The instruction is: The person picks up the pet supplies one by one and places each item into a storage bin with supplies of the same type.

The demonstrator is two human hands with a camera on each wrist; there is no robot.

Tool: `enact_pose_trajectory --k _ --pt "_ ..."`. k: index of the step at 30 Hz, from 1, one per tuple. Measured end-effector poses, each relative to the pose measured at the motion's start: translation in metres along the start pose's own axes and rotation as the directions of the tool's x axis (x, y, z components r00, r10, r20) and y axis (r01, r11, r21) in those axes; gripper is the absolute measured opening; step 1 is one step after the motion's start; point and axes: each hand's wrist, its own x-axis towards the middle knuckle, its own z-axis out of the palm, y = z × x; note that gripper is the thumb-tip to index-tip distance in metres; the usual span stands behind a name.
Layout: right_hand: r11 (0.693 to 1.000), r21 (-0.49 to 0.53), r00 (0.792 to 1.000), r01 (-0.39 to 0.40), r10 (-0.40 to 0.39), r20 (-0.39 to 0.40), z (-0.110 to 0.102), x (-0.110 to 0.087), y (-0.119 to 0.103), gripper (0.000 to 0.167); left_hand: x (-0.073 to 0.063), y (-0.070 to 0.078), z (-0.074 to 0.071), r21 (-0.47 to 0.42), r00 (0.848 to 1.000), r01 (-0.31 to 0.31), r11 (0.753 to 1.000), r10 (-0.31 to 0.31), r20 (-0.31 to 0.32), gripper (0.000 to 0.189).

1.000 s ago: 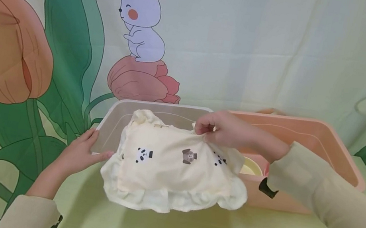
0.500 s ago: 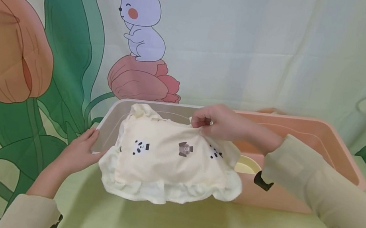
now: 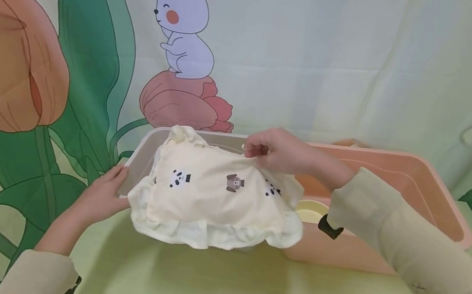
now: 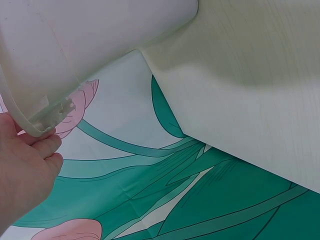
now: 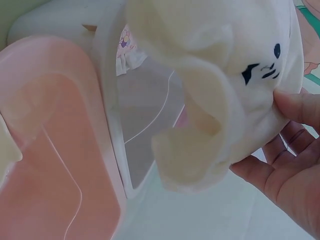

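A small cream pillow [image 3: 210, 189] with a white ruffled edge and panda and dog prints hangs over the light grey bin [image 3: 139, 167], hiding much of it. My right hand [image 3: 279, 150] pinches the pillow's upper edge between thumb and fingers. In the right wrist view, the same hand [image 5: 292, 155] has the thumb on the printed face and fingers behind. At the bin's left end, my left hand [image 3: 103, 197] holds the rim. The left wrist view shows that hand's fingers [image 4: 47, 145] curled at the bin's rim [image 4: 32, 131].
A pink bin [image 3: 437, 201] stands right beside the grey one, with a yellow round dish [image 3: 310, 211] inside. Under the pillow, a white printed cloth [image 5: 127, 52] shows inside the grey bin. Both bins stand on a pale green table [image 3: 239, 293] before a printed curtain [image 3: 326, 53].
My right hand has carried the pillow slightly left and up in the head view, farther over the grey bin. More of the yellow dish shows. My left hand stays on the rim.
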Motion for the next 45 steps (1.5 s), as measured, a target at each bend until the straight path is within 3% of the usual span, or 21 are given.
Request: enact_pose_trajectory --k 20,31,45 --pt "1.0 -0.013 1.0 0.002 -0.002 -0.016 0.003 0.017 0.006 0.014 0.001 0.0 -0.001 -0.002 1.0 0.004 1.0 -0.004 0.015 0.071" --pt "1.0 -0.013 0.999 0.009 -0.009 -0.039 0.004 0.026 0.013 0.014 0.0 -0.001 0.0 0.013 1.0 -0.007 1.0 0.007 0.009 0.082" --pt "1.0 -0.002 0.998 -0.018 0.018 -0.066 0.003 0.035 0.019 0.015 0.0 0.0 0.0 0.0 1.0 0.007 1.0 -0.007 0.007 0.084"
